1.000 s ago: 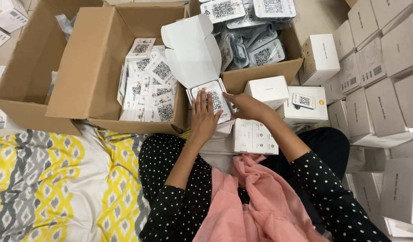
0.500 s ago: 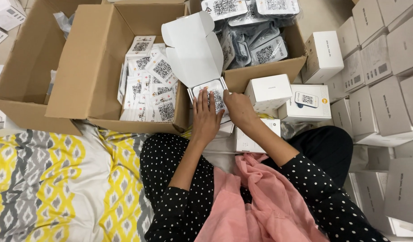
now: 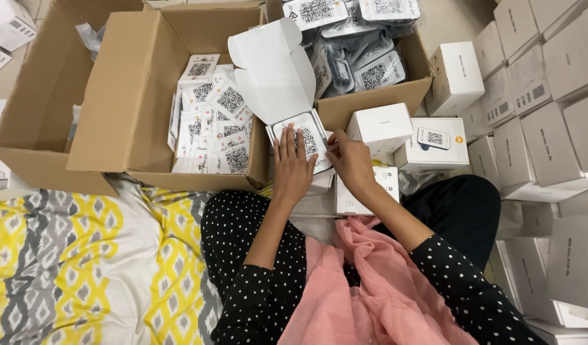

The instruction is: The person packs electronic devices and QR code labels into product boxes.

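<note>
Both hands cover part of the open white box's (image 3: 305, 137) contents

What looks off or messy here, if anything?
Nothing looks damaged or spilled. The cards lie jumbled at mixed angles in the cardboard box. Left hand and right hand rest on the open white box, its lid upright.
</note>
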